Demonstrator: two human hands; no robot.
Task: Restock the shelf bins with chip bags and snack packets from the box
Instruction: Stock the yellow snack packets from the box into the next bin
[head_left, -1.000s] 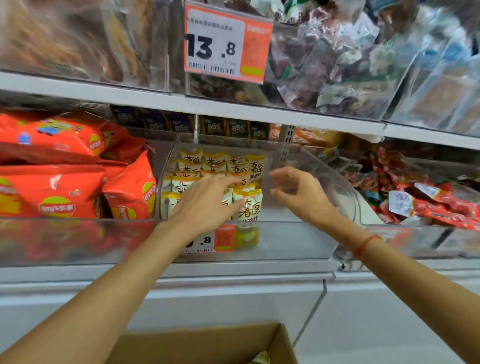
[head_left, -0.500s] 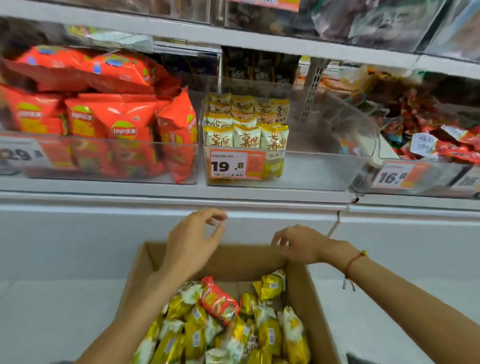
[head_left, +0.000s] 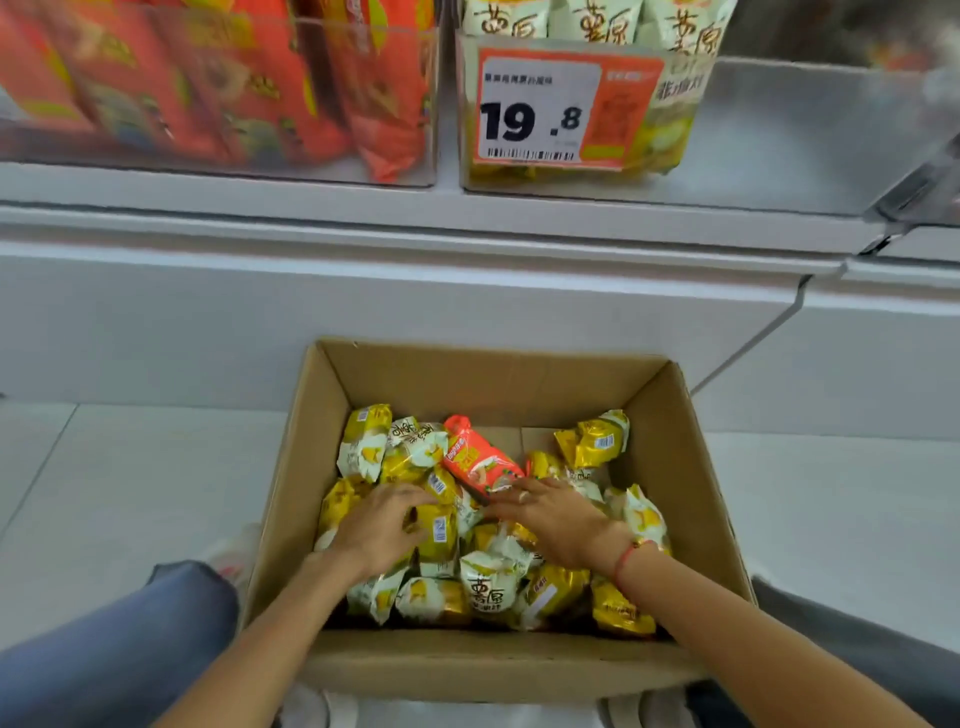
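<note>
Left hand curls round yellow packet in box; loose grip risks drop on lift. Right hand flat, fingers spread on packets beside red chip bag; may crush chips or grab wrong flavour for middle bin.

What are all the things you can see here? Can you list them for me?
Cardboard box: one, brown, on the floor below the shelf.
Yellow snack packets: many, yellow and white, inside the box.
Orange chip bag: one, on top of the packets.
Left bin: clear, holds orange chip bags.
Middle bin: clear, holds yellow packets.
Price tag: one, orange and white, reads 19.8.
Left hand: gripping a packet.
Right hand: on the packets, red bracelet at the wrist.
</note>
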